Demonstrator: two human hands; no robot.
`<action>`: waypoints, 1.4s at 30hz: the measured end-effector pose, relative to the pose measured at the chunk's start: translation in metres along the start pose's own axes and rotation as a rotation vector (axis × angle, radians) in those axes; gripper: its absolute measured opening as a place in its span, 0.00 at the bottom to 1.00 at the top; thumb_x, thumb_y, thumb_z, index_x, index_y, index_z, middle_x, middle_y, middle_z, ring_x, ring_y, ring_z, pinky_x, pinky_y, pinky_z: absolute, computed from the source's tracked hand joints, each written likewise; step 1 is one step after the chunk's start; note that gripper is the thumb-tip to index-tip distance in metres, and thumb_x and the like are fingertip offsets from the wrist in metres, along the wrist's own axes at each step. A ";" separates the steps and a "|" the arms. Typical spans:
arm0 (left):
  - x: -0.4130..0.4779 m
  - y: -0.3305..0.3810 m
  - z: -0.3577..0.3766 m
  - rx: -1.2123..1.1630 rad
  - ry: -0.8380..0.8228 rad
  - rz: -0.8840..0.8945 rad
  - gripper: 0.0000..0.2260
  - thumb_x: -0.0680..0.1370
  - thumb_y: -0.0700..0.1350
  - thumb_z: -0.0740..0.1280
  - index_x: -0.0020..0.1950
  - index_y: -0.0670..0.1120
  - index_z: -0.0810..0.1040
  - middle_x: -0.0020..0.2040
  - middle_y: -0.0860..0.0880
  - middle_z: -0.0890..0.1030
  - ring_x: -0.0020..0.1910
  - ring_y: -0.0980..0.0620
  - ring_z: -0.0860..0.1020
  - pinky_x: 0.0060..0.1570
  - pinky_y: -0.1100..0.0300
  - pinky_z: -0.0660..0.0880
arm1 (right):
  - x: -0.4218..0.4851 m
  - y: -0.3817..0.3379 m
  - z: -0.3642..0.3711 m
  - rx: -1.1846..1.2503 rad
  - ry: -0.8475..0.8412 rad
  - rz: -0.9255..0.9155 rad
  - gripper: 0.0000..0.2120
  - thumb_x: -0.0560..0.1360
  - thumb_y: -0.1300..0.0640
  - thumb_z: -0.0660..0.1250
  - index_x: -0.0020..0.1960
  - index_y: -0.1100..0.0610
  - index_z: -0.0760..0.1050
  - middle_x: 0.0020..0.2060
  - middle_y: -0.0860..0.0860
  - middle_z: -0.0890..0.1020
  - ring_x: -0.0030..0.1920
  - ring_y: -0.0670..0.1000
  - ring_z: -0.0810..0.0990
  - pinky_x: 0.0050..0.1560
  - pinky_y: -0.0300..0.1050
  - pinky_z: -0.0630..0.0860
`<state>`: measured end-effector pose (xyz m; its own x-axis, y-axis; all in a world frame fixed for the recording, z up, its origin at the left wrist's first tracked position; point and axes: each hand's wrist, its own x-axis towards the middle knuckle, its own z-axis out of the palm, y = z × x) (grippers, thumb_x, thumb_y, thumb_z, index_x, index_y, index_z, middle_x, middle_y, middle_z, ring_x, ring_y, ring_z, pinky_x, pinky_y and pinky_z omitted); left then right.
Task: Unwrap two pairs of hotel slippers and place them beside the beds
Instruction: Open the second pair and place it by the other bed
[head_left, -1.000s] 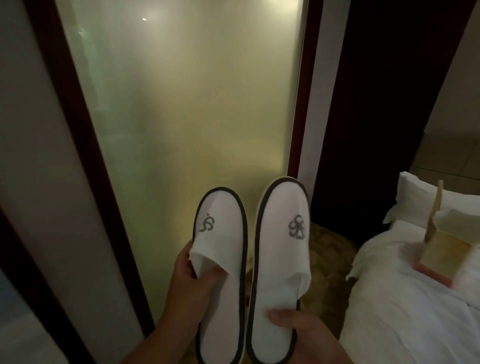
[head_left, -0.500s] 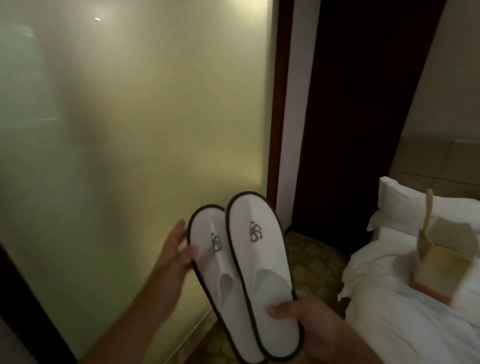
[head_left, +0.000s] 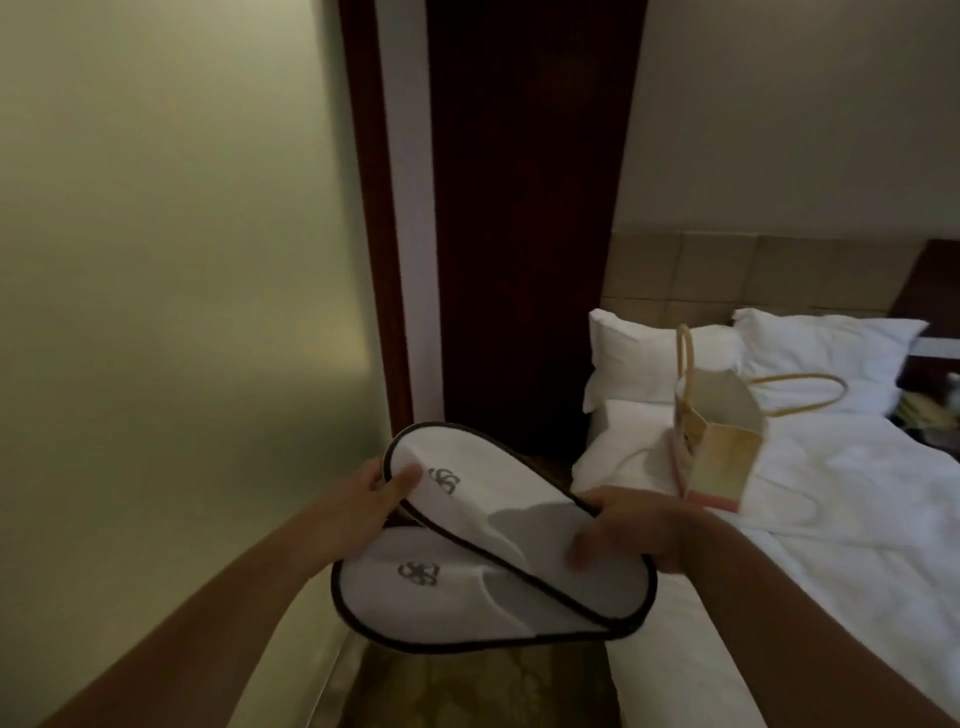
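1. A pair of white slippers is held out in front of the body, over the strip of patterned floor (head_left: 467, 691) between the frosted glass wall (head_left: 182, 312) and the left edge of the bed (head_left: 857, 519). No wrapper can be seen on them, so the unwrapping of this pair looks done.
2. The upper slipper (head_left: 493, 499) is laid crosswise over the lower slipper (head_left: 441, 597), overlapping at the heel end, logos facing up. Probably stacked like that so both can be carried as one bundle.
3. The toe of the upper slipper is pinched by the left hand (head_left: 358, 512), thumb on top, fingers underneath.
4. The heel end is gripped by the right hand (head_left: 639, 530), fingers curled over the top. Whether the lower slipper is also caught in that grip can't be told, but nothing else seems to be supporting it.
5. A small paper bag (head_left: 722, 447) with loop handles is left standing open on the bed near the pillows (head_left: 649, 364), likely where the slippers were stored.
6. Next bit, judging by this: the pair gets lowered to the floor by the bed's left edge. The loose lower slipper could slide out if tilted.
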<state>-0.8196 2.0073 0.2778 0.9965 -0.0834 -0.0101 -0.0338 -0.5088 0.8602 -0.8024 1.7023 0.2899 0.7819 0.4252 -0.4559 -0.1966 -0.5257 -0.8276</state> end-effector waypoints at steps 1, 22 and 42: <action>0.014 -0.009 0.006 0.045 0.009 0.006 0.15 0.74 0.69 0.57 0.50 0.63 0.75 0.42 0.59 0.83 0.41 0.60 0.81 0.37 0.65 0.76 | 0.006 0.001 -0.004 -0.008 0.023 0.014 0.16 0.61 0.58 0.78 0.49 0.50 0.85 0.47 0.51 0.88 0.48 0.54 0.86 0.48 0.50 0.84; 0.315 -0.019 0.106 0.214 0.131 0.035 0.17 0.81 0.59 0.55 0.41 0.48 0.69 0.36 0.45 0.76 0.34 0.48 0.76 0.32 0.56 0.70 | 0.138 0.040 -0.222 0.284 0.801 -0.061 0.17 0.67 0.41 0.73 0.49 0.51 0.78 0.31 0.53 0.84 0.29 0.52 0.83 0.31 0.45 0.79; 0.430 -0.105 0.186 -0.067 0.058 -0.109 0.11 0.81 0.56 0.57 0.45 0.51 0.72 0.39 0.51 0.78 0.39 0.57 0.76 0.33 0.63 0.67 | 0.345 0.087 -0.155 0.210 0.602 0.234 0.43 0.69 0.38 0.71 0.78 0.46 0.57 0.68 0.49 0.73 0.63 0.51 0.74 0.55 0.43 0.73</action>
<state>-0.4023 1.8655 0.0885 0.9968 0.0196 -0.0779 0.0783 -0.4535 0.8878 -0.4587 1.6889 0.1111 0.8857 -0.1989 -0.4195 -0.4643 -0.3736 -0.8030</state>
